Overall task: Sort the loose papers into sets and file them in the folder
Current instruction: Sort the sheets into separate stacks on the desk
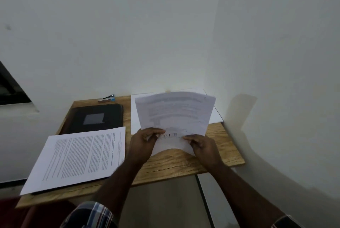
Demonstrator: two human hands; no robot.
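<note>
While you hold a printed sheet up over the right half of the wooden table [165, 161], the folder stays the landmark for everything else. That black folder [95, 117] lies closed and flat at the table's back left, its long axis running left to right, well to the left of both your hands and a little farther from you than they are.

Just in front of the folder, reaching toward your side of the table, sits the sorted set of printed papers [79, 156], turned so its lines of text run away from you and its near corner hangs over the table edge. To the right of the folder, a white stack of papers [136, 117] lies flat against the wall corner, mostly hidden behind the raised sheet.

The raised sheet [174, 111] stands nearly upright, bowed, its long axis pointing away from you. Your left hand [145, 143] pinches its lower left edge, thumb on the printed face; your right hand [204, 146] pinches the lower right edge the same way. Whether more than one sheet is held cannot be told.

Behind the folder, by the wall, rests a small blue stapler [107, 98].

Your left hand is the nearer to both folder and sorted set, so any move that way would likely sweep leftward across the table.
</note>
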